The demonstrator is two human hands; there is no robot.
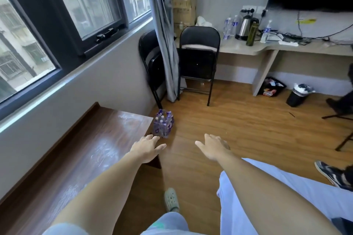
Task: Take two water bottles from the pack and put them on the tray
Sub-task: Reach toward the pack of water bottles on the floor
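Note:
A shrink-wrapped pack of water bottles with purple labels and white caps stands on the wooden floor beside the corner of a dark wooden bench. My left hand is stretched out, palm down and fingers apart, just short of the pack's near side. My right hand reaches forward over the floor to the right of the pack, fingers spread, holding nothing. No tray is in view.
The dark bench runs along the wall under the window. Two black folding chairs and a grey curtain stand behind the pack. A desk holds a kettle and bottles. Another person's shoe is at right.

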